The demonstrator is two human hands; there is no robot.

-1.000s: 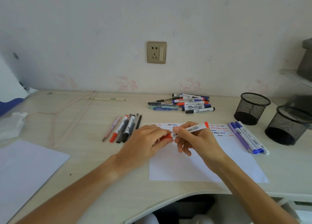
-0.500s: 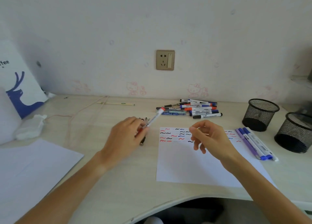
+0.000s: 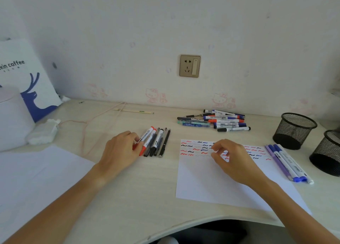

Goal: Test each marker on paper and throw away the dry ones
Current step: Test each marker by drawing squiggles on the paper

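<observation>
A white test paper with red, black and blue squiggles along its top lies on the desk. My left hand pinches a red-capped white marker, which lies at the left end of a row of pens on the desk. My right hand hovers over the squiggles with its fingers loosely curled and nothing in them. A pile of markers sits at the back near the wall. Three blue and purple markers lie side by side right of the paper.
Two black mesh cups stand at the right edge. Another white sheet covers the near left. A coffee bag, a crumpled tissue and a thin pink cable are at the left.
My left hand carried the red marker from over the paper to the row of pens and laid it down there. My right hand let go of it and stayed over the paper.
</observation>
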